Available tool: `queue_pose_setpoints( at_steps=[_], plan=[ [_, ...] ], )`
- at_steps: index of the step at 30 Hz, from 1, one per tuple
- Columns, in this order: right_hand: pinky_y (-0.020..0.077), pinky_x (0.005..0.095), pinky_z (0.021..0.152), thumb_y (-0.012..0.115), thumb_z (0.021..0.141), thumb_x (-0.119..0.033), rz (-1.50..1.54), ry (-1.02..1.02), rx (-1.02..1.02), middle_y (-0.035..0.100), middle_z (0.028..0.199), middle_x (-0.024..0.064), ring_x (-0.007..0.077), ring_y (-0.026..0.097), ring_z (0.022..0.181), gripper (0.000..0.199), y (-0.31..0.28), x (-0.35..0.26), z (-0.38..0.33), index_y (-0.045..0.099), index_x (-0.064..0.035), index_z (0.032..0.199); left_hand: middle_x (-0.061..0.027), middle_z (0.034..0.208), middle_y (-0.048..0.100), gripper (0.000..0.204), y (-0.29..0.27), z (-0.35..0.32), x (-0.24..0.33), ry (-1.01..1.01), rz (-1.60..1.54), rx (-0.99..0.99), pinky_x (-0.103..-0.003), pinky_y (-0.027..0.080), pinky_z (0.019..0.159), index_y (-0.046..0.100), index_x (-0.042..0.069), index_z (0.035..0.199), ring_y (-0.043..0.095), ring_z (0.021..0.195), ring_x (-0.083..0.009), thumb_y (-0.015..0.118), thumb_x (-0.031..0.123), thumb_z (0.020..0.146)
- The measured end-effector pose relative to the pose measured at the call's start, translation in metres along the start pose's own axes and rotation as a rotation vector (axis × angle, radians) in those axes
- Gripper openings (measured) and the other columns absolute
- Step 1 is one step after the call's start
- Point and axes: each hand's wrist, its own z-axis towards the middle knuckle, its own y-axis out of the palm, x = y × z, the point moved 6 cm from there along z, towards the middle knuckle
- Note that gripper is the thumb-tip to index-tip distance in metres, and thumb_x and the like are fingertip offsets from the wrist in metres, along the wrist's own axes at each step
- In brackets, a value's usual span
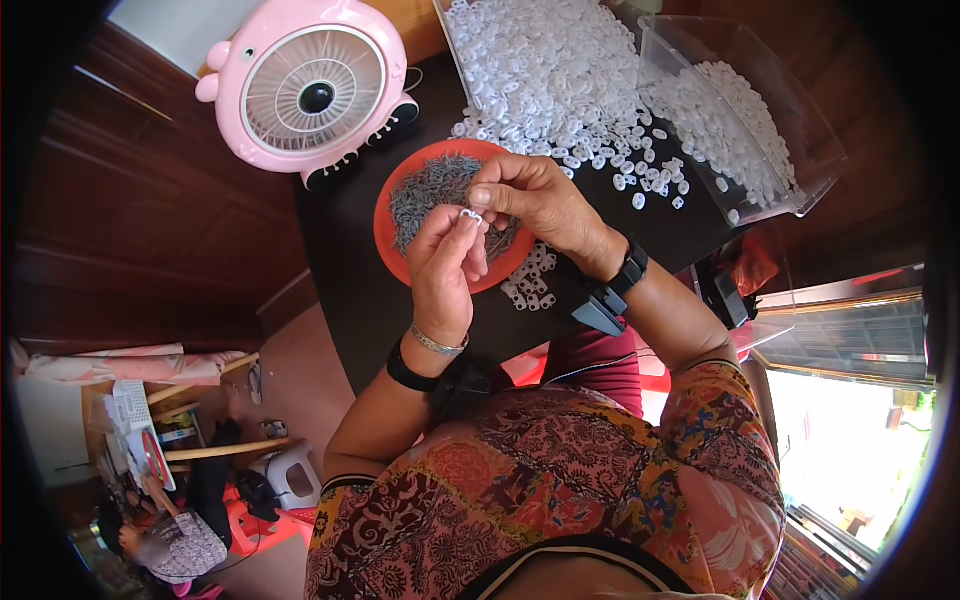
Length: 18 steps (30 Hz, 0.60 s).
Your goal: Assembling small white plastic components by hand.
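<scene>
My left hand (445, 262) pinches a small white plastic piece (470, 215) between thumb and fingertips, over an orange-red bowl (385, 240). Against the piece, my right hand (545, 205) has its thumb and forefinger pressed together; what lies between them is too small to make out. Many thin grey metal pins (425, 195), perhaps nails or screws, fill the bowl below both hands. Beside the bowl, near my right wrist, several white pieces with dark holes (532, 285) lie in a loose group on the dark table (350, 300).
A large heap of white oval pieces (545, 70) covers the table's far side, some scattered toward my right hand. At far right a clear plastic bin (810, 160) holds more. A pink fan (315, 95) stands far left. Another person (185, 545) sits at lower left.
</scene>
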Motion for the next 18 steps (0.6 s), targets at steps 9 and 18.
queue_pose_setpoints(
  at_steps=[9, 18],
  plan=[
    [0.0386, 0.0195, 0.052, 0.062, 0.091, -0.02, -0.038, -0.026, 0.003, 0.057, 0.067, -0.0025, 0.004, 0.048, 0.058, 0.019, 0.0019, 0.004, 0.0016, 0.063, -0.0053, 0.08, 0.0014, 0.064, 0.049, 0.019, -0.0011, 0.0004, -0.0026, 0.008, 0.007, 0.015, -0.019, 0.029, 0.047, 0.055, 0.004, 0.083, 0.04, 0.051, -0.0046, 0.05, 0.018, 0.094],
    [0.0398, 0.0192, 0.06, 0.061, 0.092, -0.019, -0.087, -0.025, 0.016, 0.056, 0.071, -0.0039, 0.0032, 0.046, 0.066, 0.019, 0.005, -0.0003, -0.0016, 0.06, -0.0035, 0.082, 0.0019, 0.063, 0.048, 0.018, -0.0036, 0.0006, -0.0053, -0.007, 0.008, 0.037, -0.019, 0.029, 0.047, 0.055, 0.004, 0.083, 0.039, 0.051, -0.0042, 0.051, 0.017, 0.093]
  ],
)
